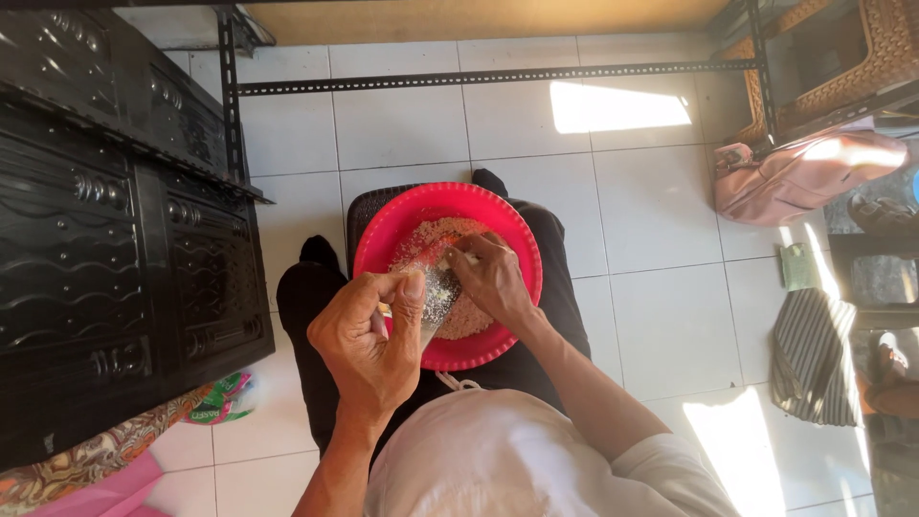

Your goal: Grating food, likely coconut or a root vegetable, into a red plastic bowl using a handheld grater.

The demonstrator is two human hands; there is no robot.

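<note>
A red plastic bowl [392, 230] rests on my lap and holds a heap of pale grated shreds [431, 235]. My left hand [369, 340] grips the top of a flat metal grater [438, 297] that leans down into the bowl. Over the grater's far end, my right hand [496, 278] is closed on a small orange piece, probably carrot [450, 254], pressed against the metal. Most of that piece is hidden by the fingers.
A dark carved cabinet [105, 230] stands close on the left, beside a black metal rack frame [479, 75]. A pink bag [804, 177], striped cloth [814, 354] and a woven chair [842, 57] lie to the right on the white tiled floor [661, 287].
</note>
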